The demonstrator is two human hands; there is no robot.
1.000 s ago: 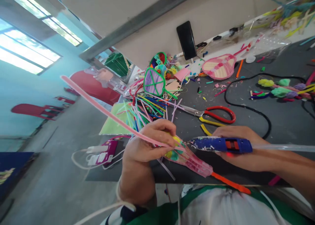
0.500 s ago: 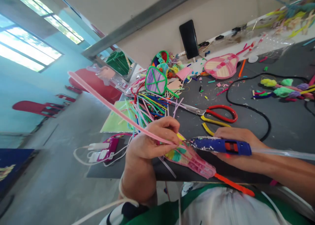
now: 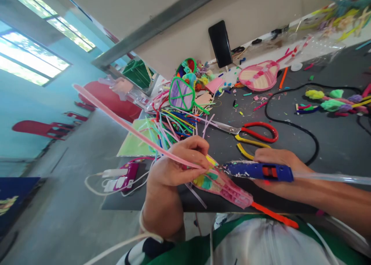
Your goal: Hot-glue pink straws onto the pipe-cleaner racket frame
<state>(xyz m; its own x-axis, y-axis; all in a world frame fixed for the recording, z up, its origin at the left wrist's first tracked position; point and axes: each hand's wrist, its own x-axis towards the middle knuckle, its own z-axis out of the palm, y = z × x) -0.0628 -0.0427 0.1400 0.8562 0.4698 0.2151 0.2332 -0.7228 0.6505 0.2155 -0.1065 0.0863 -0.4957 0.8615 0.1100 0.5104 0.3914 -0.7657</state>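
My left hand (image 3: pixel 185 162) pinches a long pink pipe cleaner (image 3: pixel 121 123) against a small pink craft piece (image 3: pixel 228 187) with yellow and teal patches. The pipe cleaner's free end reaches up to the left. An orange stem (image 3: pixel 275 214) sticks out of the craft piece toward my lap. My right hand (image 3: pixel 278 160) is wrapped round a blue glue gun (image 3: pixel 257 171), with a clear glue stick (image 3: pixel 330 177) coming out of its back. The gun's nozzle is at the upper edge of the craft piece, close to my left fingertips. Its handle is hidden by my hand.
Scissors (image 3: pixel 257 133) with red and yellow handles lie beyond my hands. Loose pipe cleaners (image 3: pixel 176 122) are heaped at the left, near a purple power strip (image 3: pixel 129 175). A black cable (image 3: pixel 307 131) curves across the table. A phone (image 3: pixel 220 44) leans at the back.
The view shifts slightly. Both hands keep their grips, and the glue gun's nozzle stays by the craft piece's upper edge, with little other movement.
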